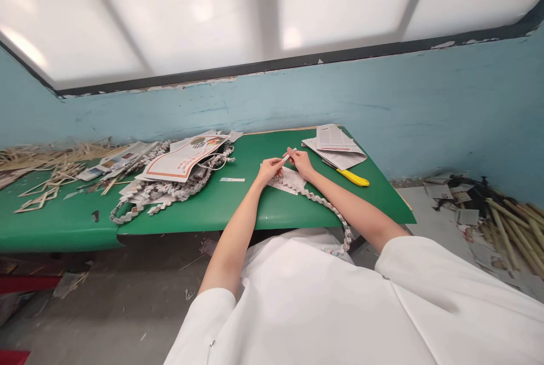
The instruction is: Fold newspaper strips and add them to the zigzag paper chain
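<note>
Between my two hands, over the green table, is a narrow folded paper strip. The fingers of my left hand are closed on its lower end, while my right hand pinches the upper end. Under the hands lies a printed sheet of paper. A zigzag chain of folded paper runs from beneath my hands over the table's front edge and hangs by my lap. To the left, a single loose paper strip lies flat.
Folded papers and a yellow-handled cutter lie at the right. On the left is a heap of paper chains under a printed paper bag, with thin wooden sticks beyond. Bamboo poles lie on the floor at right.
</note>
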`<move>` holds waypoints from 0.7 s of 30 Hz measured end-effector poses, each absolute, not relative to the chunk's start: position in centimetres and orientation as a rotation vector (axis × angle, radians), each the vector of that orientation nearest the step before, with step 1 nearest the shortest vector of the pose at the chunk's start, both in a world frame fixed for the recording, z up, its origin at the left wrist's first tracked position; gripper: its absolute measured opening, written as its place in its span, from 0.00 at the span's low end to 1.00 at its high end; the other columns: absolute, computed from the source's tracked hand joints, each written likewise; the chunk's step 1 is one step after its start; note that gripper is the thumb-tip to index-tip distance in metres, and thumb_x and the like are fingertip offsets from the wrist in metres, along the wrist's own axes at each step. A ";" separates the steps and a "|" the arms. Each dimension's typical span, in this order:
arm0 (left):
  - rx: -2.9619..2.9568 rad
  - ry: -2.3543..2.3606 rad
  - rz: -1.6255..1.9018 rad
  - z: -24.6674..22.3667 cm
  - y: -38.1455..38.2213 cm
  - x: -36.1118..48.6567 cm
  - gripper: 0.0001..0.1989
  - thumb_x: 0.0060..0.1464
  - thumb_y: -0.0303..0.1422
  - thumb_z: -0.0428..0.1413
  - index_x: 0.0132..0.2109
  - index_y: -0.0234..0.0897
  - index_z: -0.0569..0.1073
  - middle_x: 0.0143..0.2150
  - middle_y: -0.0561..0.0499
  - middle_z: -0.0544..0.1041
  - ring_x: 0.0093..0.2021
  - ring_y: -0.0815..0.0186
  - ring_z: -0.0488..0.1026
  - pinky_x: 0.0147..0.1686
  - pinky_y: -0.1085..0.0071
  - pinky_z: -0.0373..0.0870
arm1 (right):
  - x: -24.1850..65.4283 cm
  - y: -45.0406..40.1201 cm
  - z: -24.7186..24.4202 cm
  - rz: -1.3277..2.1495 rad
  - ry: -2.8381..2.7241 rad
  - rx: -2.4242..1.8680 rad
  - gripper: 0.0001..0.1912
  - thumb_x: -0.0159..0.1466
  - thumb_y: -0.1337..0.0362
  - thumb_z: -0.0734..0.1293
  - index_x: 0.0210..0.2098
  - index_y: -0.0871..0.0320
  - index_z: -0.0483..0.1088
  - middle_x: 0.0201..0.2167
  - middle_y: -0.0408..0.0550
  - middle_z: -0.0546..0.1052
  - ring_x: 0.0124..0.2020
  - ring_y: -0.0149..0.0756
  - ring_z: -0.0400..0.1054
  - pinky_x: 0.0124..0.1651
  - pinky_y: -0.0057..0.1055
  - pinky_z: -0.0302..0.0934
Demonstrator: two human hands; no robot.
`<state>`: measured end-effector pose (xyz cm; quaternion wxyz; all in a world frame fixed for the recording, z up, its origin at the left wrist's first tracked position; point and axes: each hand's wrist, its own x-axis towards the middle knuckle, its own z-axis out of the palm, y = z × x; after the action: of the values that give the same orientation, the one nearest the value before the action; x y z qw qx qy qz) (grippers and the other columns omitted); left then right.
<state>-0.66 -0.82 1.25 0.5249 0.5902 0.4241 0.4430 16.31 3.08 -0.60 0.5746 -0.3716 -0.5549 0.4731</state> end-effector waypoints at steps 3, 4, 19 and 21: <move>1.453 1.015 1.046 1.2 -0.9 -0.6 0.26 0.55 0.53 0.65 0.42 0.31 0.80 0.21 0.53 0.73 0.19 0.71 0.67 0.20 0.75 0.62 | 16.1 2.7 -0.5 1.097 -1.331 -0.877 0.34 0.58 0.32 0.71 0.26 0.60 0.79 0.18 0.43 0.66 0.24 0.32 0.58 0.29 0.32 0.56; 1.465 1.009 1.041 1.1 -0.8 -0.6 0.26 0.56 0.54 0.64 0.41 0.31 0.79 0.21 0.54 0.72 0.19 0.71 0.67 0.20 0.75 0.62 | 16.0 2.6 -0.5 1.099 -1.335 -0.875 0.34 0.58 0.32 0.71 0.25 0.60 0.78 0.18 0.43 0.66 0.24 0.32 0.58 0.29 0.33 0.56; 1.351 0.834 1.078 0.7 0.0 0.0 0.26 0.57 0.55 0.63 0.31 0.37 0.67 0.19 0.64 0.51 0.17 0.78 0.44 0.19 0.74 0.40 | 16.2 2.1 0.0 1.102 -1.423 -0.773 0.30 0.61 0.35 0.71 0.28 0.59 0.78 0.19 0.43 0.67 0.23 0.31 0.56 0.29 0.33 0.54; 1.370 0.845 1.090 0.7 -0.1 0.1 0.26 0.57 0.56 0.63 0.31 0.37 0.66 0.19 0.64 0.51 0.17 0.77 0.44 0.19 0.73 0.40 | 16.2 2.1 -0.1 1.113 -1.413 -0.740 0.29 0.62 0.37 0.71 0.26 0.58 0.77 0.19 0.42 0.67 0.23 0.31 0.55 0.29 0.33 0.53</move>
<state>0.11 -0.10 0.71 0.5637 0.5820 0.3590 0.4633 16.17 2.13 -0.06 0.5634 -0.3144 -0.6002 0.4728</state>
